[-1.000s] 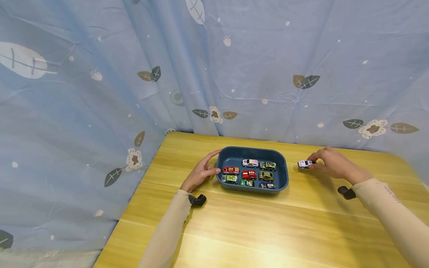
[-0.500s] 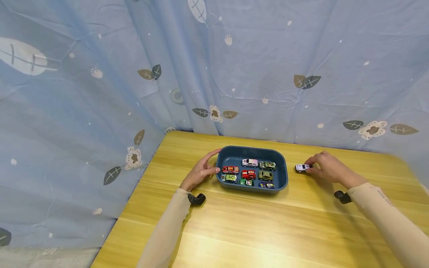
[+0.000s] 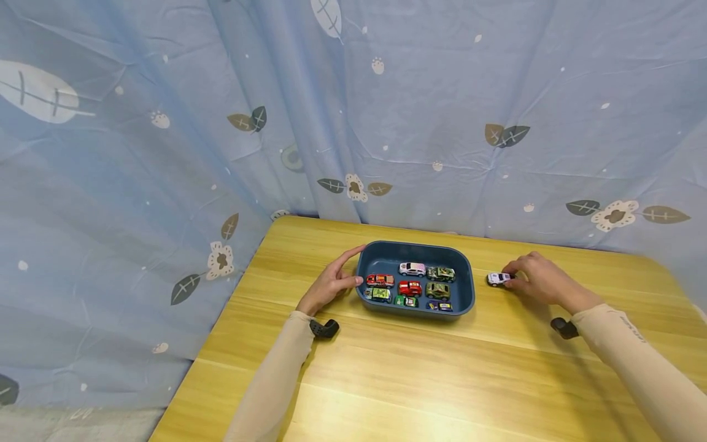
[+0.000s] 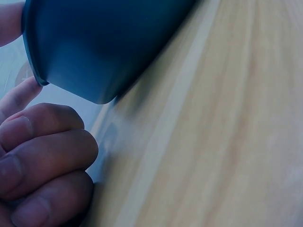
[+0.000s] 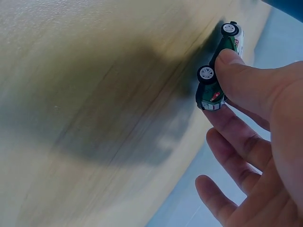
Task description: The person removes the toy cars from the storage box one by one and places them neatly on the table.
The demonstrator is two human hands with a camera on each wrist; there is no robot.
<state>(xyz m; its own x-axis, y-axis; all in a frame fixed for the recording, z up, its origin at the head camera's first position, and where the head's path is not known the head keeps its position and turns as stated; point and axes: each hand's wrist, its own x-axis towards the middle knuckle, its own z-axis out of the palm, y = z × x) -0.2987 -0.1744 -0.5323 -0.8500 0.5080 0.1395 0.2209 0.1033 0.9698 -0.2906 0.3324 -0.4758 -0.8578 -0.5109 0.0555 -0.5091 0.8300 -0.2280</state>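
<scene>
My right hand (image 3: 537,279) pinches a small toy car (image 3: 499,279) between thumb and fingers, to the right of a blue tray (image 3: 411,311). In the right wrist view the car (image 5: 218,85) shows a green side, a white part and white-hubbed wheels; I cannot tell whether every wheel touches the table. At the tray's left end, thumb and extended index finger of my left hand (image 3: 329,285) touch the rim. The left wrist view shows its other fingers (image 4: 52,151) curled beside the tray wall (image 4: 104,47). Several toy cars stand inside, including a red car (image 3: 410,288) and a white car (image 3: 412,269).
The wooden table (image 3: 397,374) extends in front of the tray and to both sides. Behind it and on the left hangs a blue patterned curtain (image 3: 431,110), close to the table's back edge. Black wrist devices (image 3: 324,329) sit on both arms.
The right hand has shifted the toy car slightly left and nearer to me, then stayed almost still over the last half second. The left hand and tray have hardly moved.
</scene>
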